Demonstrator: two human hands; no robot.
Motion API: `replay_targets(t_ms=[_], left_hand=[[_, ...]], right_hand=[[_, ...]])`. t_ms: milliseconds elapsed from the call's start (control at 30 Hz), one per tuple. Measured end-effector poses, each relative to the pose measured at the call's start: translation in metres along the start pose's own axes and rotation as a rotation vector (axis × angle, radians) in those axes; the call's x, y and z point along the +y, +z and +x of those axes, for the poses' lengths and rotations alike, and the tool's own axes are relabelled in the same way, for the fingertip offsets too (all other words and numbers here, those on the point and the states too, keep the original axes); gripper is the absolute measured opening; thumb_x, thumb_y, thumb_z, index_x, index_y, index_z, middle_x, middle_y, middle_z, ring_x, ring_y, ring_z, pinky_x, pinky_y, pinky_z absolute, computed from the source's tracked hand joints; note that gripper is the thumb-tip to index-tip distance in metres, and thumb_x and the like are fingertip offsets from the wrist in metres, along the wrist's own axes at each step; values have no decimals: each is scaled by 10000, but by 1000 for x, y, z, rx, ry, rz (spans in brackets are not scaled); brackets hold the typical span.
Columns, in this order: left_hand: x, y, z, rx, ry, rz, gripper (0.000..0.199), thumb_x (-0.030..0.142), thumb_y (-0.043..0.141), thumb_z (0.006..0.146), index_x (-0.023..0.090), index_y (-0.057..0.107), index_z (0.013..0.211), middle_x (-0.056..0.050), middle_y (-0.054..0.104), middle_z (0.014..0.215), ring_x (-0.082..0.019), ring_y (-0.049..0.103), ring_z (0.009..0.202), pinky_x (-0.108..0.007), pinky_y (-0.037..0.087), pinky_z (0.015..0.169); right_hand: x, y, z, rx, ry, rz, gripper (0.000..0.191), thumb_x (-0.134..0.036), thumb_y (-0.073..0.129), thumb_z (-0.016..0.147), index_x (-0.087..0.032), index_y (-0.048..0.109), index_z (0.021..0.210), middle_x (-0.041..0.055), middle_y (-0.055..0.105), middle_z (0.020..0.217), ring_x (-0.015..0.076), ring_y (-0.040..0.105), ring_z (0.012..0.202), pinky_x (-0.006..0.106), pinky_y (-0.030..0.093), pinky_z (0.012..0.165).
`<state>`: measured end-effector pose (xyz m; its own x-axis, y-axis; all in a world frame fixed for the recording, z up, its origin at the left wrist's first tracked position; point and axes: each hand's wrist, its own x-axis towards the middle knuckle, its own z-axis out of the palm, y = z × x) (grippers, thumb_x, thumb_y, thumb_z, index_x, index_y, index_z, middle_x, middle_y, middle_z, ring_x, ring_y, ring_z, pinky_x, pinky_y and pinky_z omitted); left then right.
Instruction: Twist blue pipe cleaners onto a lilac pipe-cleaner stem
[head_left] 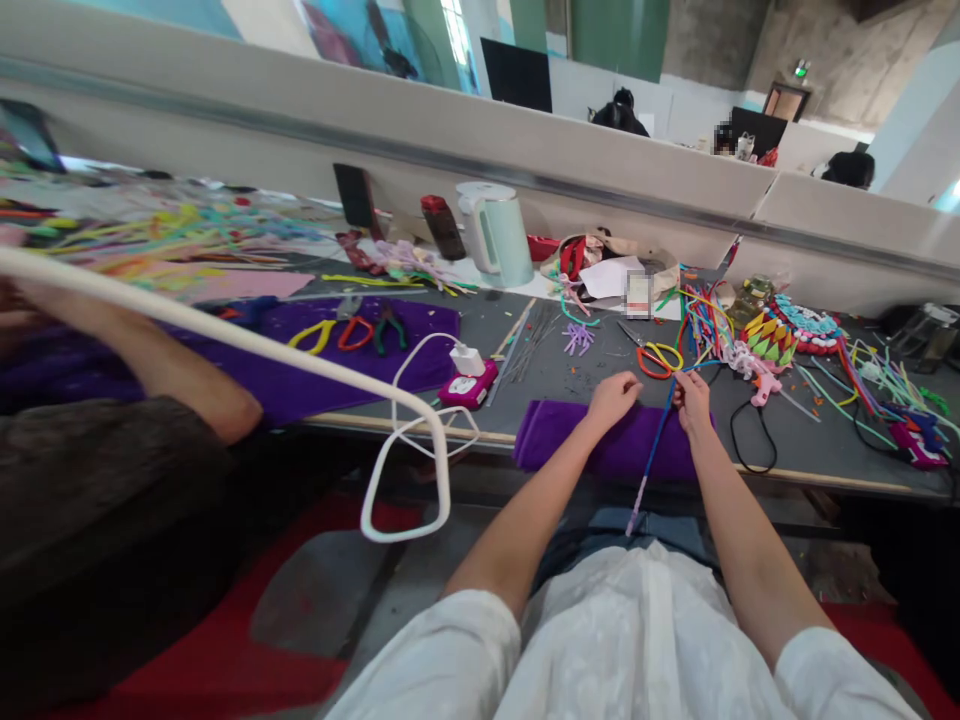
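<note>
My right hand is pinched around a long, thin pipe cleaner, blue at the top and pale purple lower down, which hangs towards my lap. To its left, my left hand has its fingers curled together; anything small in them is hidden. Both hands hover at the far edge of a folded purple cloth. Just beyond them lie scissors with red and yellow handles. A small bunch of purple pipe-cleaner pieces rests on the grey table, behind my left hand.
A pink glue gun, coloured pipe cleaners and a bright fuzzy craft piece lie to the right. Leftward are a magenta power block, pliers, a kettle, a white tubular frame and another person's arm.
</note>
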<state>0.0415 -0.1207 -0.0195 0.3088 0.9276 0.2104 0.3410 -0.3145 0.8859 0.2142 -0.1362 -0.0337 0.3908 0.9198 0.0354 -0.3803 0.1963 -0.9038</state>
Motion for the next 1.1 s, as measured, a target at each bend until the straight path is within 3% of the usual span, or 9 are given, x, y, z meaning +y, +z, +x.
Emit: replay_targets(t_ms=[67,167,333,467,600,700,833,967,1100], left_hand=[[-11,-25,-13,100,64,319,152,334,564,786,190,596,750,-103,621,857,-231,536,933,-297,394,751],[-22,-46,-22,78,35,625,295,396,444,856,178,610,747,-139,632,838,-263,553,930,-323,372,762],[-24,-44,-10,-17,15,794,359,410,413,867,163,641,741,-148,646,787,-265,603,825,-308,368,687],[-15,-40,-2,22,41,794,240,321,477,835,153,634,767,-152,645,817,-272,575,895,-317,379,704],[11,-17,11,152,162,445,193,333,487,835,190,614,860,-76,645,857,-208,563,866,-294,390,727],[26,14,23,101,99,17,250,413,527,804,178,608,831,-29,623,724,-158,560,681,-260,404,631],[21,42,26,179,-51,-442,319,465,630,708,158,577,775,20,558,592,-101,498,519,-215,373,511],[7,42,18,128,-132,-700,391,453,721,610,151,548,788,57,512,527,-61,428,415,-185,318,420],[4,35,15,-65,-190,-793,403,433,761,556,140,547,734,20,576,553,-76,481,423,-198,359,419]], right_hand=[[1,0,2,-16,25,-7,272,-337,721,619,-186,495,626,-85,438,472,26,367,360,139,225,311],[3,0,5,-44,39,-30,255,-339,718,628,-182,517,638,-78,450,478,27,376,365,135,230,310],[3,1,7,-71,50,-33,257,-347,717,625,-177,525,633,-73,454,477,27,377,361,131,217,304],[-1,4,5,-33,88,-16,273,-365,722,604,-179,526,642,-82,452,473,24,368,345,135,238,304],[-2,14,0,-63,125,-2,287,-367,732,595,-180,520,645,-75,494,483,28,399,343,135,267,309],[2,24,-2,-115,89,-13,289,-402,704,631,-184,515,647,-74,495,462,34,402,328,138,250,300],[10,30,2,-101,96,-79,293,-413,687,638,-191,496,624,-88,456,408,37,369,294,146,217,286],[10,27,1,-109,78,-79,300,-388,699,627,-193,472,602,-96,440,400,33,354,301,144,206,294],[5,24,-4,-96,64,-53,269,-388,698,629,-182,527,658,-90,458,432,33,363,321,147,218,303]])
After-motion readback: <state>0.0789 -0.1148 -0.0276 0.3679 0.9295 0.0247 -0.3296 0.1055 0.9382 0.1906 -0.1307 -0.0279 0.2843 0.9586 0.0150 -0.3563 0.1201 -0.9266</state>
